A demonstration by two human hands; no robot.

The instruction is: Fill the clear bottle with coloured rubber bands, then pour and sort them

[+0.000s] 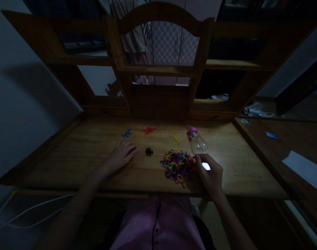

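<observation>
A mixed heap of small coloured rubber bands [177, 165] lies near the front of the wooden desk. At the heap's right edge is my right hand [210, 173], thumb and fingers drawn together by some red bands; what they pinch is too small to make out. My left hand [124, 152] rests on the desktop with its fingers stretched out, holding nothing. Just right of it sits a small black pile of bands [149, 151]. Farther back are a blue pile [127, 133], a red pile [149, 131] and a yellow pile [175, 139].
A clear bottle with a pink cap [198, 141] lies behind my right hand. Wooden shelving [158, 71] rises along the desk's back edge. On the right, a second surface carries a white paper [306, 170] and a blue packet [271, 135]. White cable [33, 208] hangs at lower left.
</observation>
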